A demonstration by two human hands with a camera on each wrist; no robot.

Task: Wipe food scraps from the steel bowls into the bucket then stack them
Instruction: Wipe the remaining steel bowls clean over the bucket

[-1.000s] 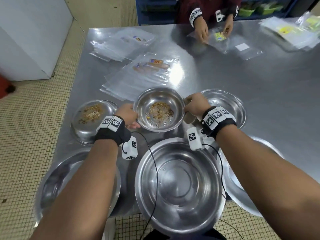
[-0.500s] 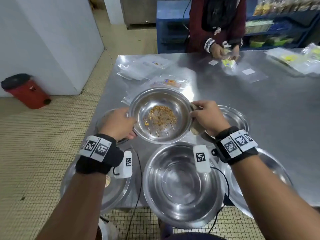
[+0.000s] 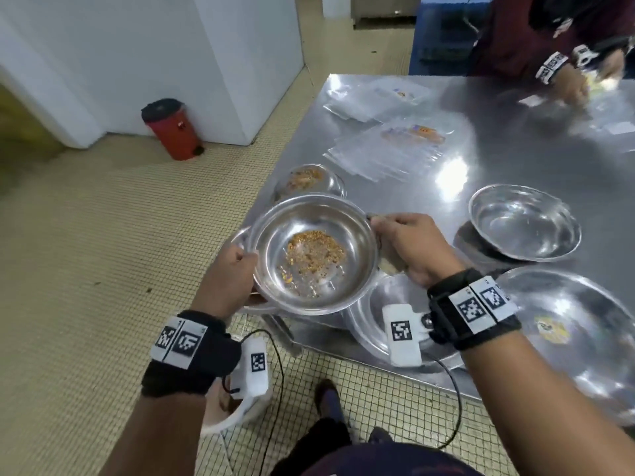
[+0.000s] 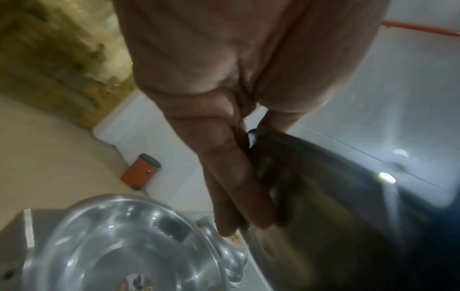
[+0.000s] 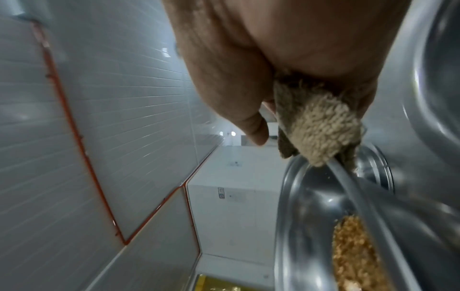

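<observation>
While both hands grip it, steel bowl point(image 3: 314, 252) aloft, scraps point(image 3: 314, 254) inside, seemingly level

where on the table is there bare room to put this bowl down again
Bare steel lies beyond the empty bowl, right of the plastic bags. The near edge is crowded with large bowls; the scrap bowl fills the left corner.

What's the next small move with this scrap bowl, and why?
Probably carry the held bowl left and down over the white bucket. Both the left hand and right hand grip its rim, the scraps remain inside, and the cloth is ready.
</observation>
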